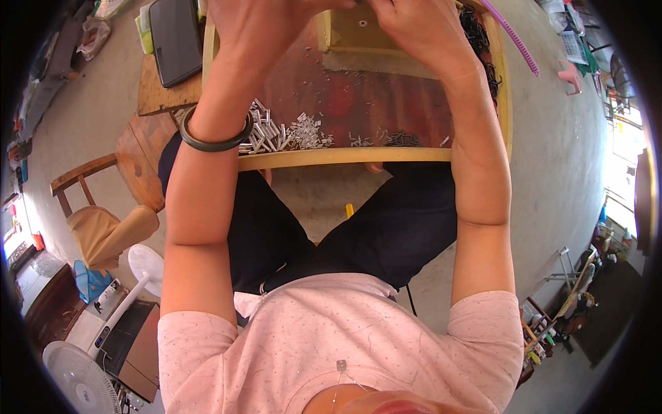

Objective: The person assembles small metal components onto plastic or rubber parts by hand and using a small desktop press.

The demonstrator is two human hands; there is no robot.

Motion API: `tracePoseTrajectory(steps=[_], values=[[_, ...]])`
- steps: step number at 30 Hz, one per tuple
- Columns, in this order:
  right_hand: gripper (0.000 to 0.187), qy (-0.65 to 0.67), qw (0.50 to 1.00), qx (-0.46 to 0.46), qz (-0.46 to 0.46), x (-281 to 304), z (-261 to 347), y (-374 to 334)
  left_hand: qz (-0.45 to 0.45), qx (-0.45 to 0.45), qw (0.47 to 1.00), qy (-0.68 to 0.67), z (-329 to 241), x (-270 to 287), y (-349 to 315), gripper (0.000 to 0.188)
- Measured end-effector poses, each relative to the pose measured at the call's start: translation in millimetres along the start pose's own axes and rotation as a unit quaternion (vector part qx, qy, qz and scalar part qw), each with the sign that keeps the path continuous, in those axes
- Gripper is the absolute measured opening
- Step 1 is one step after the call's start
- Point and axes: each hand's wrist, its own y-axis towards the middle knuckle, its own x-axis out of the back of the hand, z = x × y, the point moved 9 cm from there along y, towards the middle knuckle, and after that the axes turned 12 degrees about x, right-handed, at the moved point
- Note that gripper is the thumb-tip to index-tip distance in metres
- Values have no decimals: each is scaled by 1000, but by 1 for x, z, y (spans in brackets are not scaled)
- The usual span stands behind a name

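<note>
Hands: 2, left hand (pixel 265 21) and right hand (pixel 414 21). Worktop (pixel 345 157): 1. Along near edge: 2 silver heaps, longer pieces (pixel 265 132) and short bits (pixel 308 131); 1 dark heap (pixel 402 139). Pieces per heap uncountable. Off left edge: 1 dark tablet (pixel 176 41). Off right: 1 purple coil (pixel 514 38).

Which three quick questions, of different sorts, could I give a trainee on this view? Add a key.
1. Who wears the dark bracelet where: A) left arm, B) right arm, C) both arms?
2. True or false: along the near wooden rim, the silvery heap lies left of the dark pieces.
3. Can you tell what the left hand and right hand hold?

Key: 1. A. 2. True. 3. No; the picture's upper edge cuts both off.
</note>
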Motion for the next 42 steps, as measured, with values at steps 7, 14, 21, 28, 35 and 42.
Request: tracePoseTrajectory(steps=[7, 14, 21, 28, 35, 42], values=[[28, 5, 994, -52, -93, 38, 23, -28, 12, 22, 1000, 4, 3, 1, -1, 55], [13, 111, 980, 113, 119, -29, 89, -67, -29, -7, 999, -19, 2, 3, -4, 60], [12, 35, 969, 195, 146, -53, 102, -73, -15, 12, 1000, -11, 6, -2, -2, 59], [8, 4, 964, 213, 158, -55, 111, -67, -24, 5, 1000, -19, 4, 1, -2, 58], [14, 168, 985, 4, -41, 11, 34, -18, 1, 35, 999, -15, 8, 0, 0, 53], [18, 31, 984, 97, -144, 17, 16, 3, -10, 22, 999, -37, 7, -2, 1, 51]])
